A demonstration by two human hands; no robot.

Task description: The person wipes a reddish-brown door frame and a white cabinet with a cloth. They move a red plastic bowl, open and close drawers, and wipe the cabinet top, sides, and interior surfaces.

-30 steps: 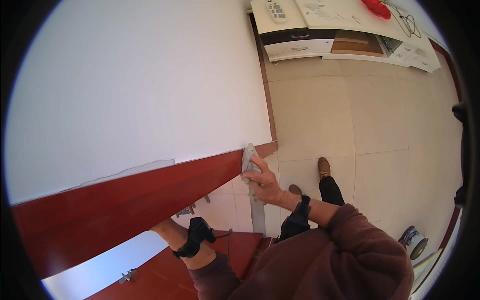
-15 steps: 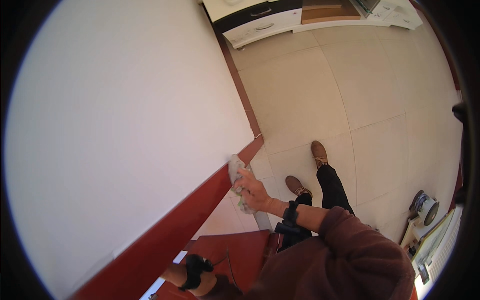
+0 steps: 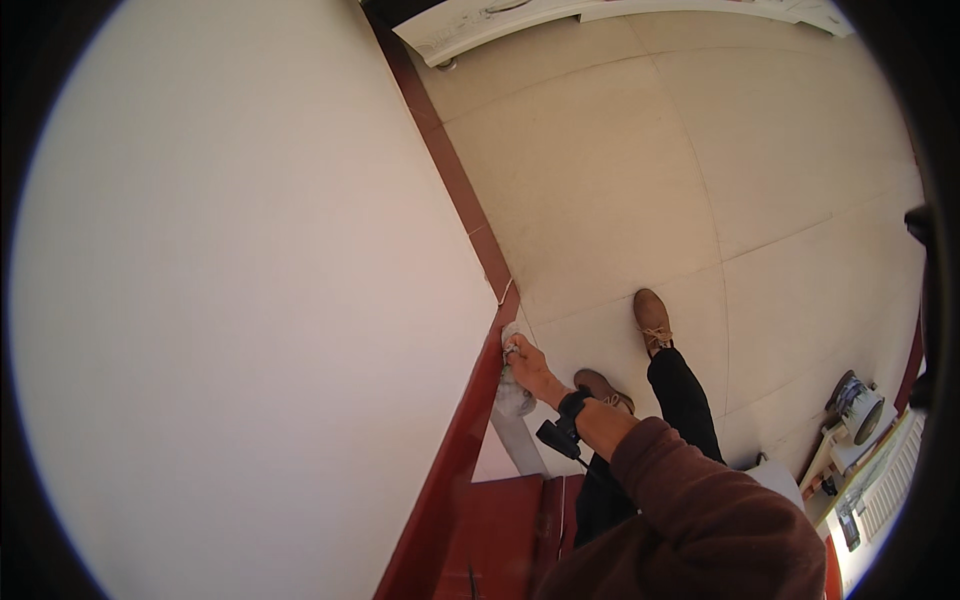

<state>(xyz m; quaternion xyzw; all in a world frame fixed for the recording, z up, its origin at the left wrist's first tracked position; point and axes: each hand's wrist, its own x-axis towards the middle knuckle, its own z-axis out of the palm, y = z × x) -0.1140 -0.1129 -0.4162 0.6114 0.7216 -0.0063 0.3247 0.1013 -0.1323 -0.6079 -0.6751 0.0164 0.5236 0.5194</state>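
Note:
My right hand [image 3: 532,368] is closed around a pale grey cloth [image 3: 515,398]. The cloth's upper part presses against the dark red trim [image 3: 468,435] along the edge of the white wall [image 3: 230,300], close to the corner near the floor. Loose folds of it hang below my fingers. A black strap with a small box [image 3: 568,425] is round my right wrist. My left hand is out of the picture.
Reddish-brown skirting [image 3: 455,190] runs from the corner along the wall to a white cabinet [image 3: 480,28]. Beige tiles [image 3: 590,190] cover the floor under my brown shoes [image 3: 652,312]. A red panel [image 3: 500,520] stands below; a round container [image 3: 858,408] sits at the right.
My right hand and the cloth have moved slightly right along the red trim, nearer the corner. My left hand's wrist has left the picture at the bottom. The view has shifted.

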